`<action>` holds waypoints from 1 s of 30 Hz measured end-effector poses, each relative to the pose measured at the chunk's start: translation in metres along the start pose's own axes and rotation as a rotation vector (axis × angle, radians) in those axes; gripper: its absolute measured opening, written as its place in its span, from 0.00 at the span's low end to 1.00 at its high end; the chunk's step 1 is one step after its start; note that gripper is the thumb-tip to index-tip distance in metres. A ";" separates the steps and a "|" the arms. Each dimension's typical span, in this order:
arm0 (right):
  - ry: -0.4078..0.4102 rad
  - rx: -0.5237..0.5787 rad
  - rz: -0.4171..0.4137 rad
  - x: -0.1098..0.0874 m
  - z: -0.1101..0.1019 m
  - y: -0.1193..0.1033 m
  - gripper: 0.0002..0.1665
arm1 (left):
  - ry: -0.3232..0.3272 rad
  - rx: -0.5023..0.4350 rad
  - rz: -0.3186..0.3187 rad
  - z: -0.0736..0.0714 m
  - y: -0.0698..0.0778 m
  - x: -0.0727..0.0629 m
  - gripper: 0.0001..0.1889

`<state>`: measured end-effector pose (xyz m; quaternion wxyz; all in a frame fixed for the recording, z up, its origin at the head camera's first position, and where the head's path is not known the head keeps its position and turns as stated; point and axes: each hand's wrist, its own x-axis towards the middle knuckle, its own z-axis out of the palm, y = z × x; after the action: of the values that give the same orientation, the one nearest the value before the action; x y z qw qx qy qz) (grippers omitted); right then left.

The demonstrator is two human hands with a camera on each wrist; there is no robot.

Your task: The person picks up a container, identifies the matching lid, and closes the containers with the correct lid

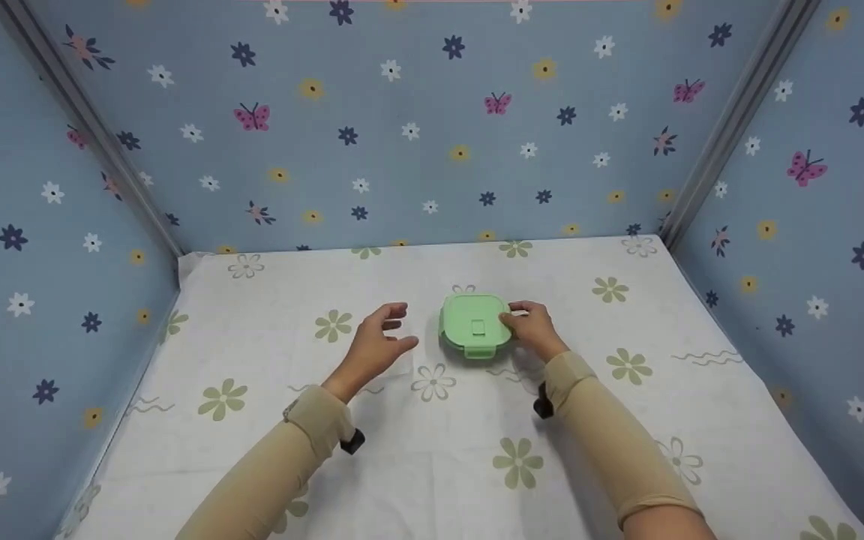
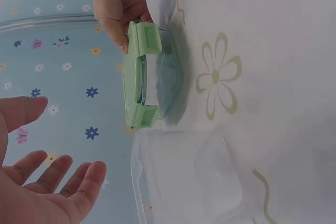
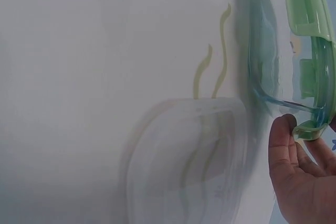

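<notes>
A square glass food container with a green clip-on lid point(image 1: 477, 315) stands on the white cloth, near the middle of the head view. My right hand point(image 1: 533, 328) grips its right side, thumb on top of the lid. In the right wrist view, the fingers of that hand point(image 3: 302, 174) are at the green side clip point(image 3: 311, 130), and the clear glass body point(image 3: 268, 51) shows below the lid. To the left of the container, my left hand point(image 1: 381, 341) is held apart from it, holding nothing, with thumb and fingers spread.
A clear plastic tub point(image 2: 189, 174) stands near my left hand in the left wrist view. By my right wrist lies a translucent plastic lid or tray point(image 3: 189, 166). Blue flowered panels point(image 1: 417, 172) rise behind and beside the cloth-covered table point(image 1: 432, 465).
</notes>
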<state>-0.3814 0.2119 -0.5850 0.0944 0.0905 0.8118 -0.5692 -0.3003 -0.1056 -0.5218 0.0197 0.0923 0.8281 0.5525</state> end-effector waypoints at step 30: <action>-0.001 -0.003 -0.021 -0.003 0.001 0.001 0.29 | -0.053 0.141 0.055 -0.043 -0.064 -0.005 0.48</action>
<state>-0.3783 0.2109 -0.5853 0.0890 0.0816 0.8135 -0.5689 -0.3093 -0.1700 -0.5642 0.0197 0.1307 0.8612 0.4908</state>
